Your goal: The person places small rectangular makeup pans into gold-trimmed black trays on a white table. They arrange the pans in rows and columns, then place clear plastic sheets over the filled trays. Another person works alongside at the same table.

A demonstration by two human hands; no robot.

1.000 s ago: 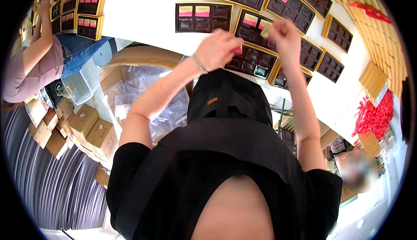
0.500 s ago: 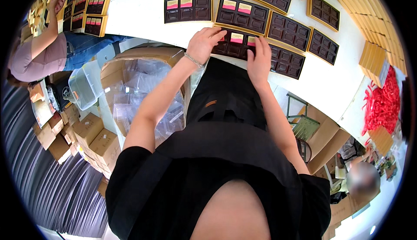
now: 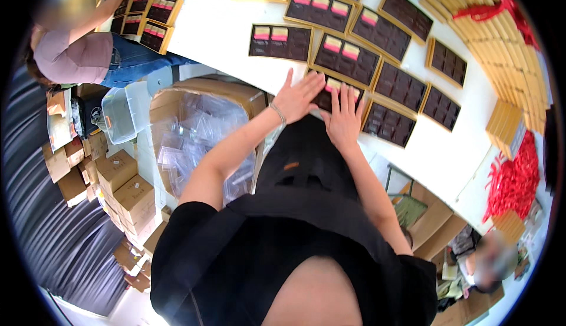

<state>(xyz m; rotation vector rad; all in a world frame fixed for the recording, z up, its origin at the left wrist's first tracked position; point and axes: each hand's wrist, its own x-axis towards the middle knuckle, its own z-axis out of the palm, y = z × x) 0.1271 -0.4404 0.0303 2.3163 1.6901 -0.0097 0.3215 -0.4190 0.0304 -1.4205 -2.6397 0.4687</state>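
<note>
**Head view: both hands flat on a compartment tray at the table's near edge**

Head camera shows me my left hand (image 3: 299, 95) and right hand (image 3: 344, 115) lying side by side, fingers spread and stretched out, palms down on a dark tray with a gold rim (image 3: 328, 89). Neither hand grips anything; they press flat on it. The tray sits at the near edge of the white table (image 3: 218, 25), and my hands cover most of it, so I can only make out a pink and a yellow label strip between them.

More of the same trays lie around it: one just to the left (image 3: 280, 42) with pink and yellow strips along its top row, another just above (image 3: 346, 59), and all-dark ones to the right (image 3: 390, 125). A stack of flat gold boxes (image 3: 483, 28) runs along the far right, with a red ribbon across it. A heap of red ribbons (image 3: 512, 178) lies lower right.

Left of the table an open carton holds clear plastic bags (image 3: 200, 137). Small brown cartons (image 3: 124, 187) are piled beside it. Another person in a pink top (image 3: 68, 61) works at the upper left, the face blurred.
</note>
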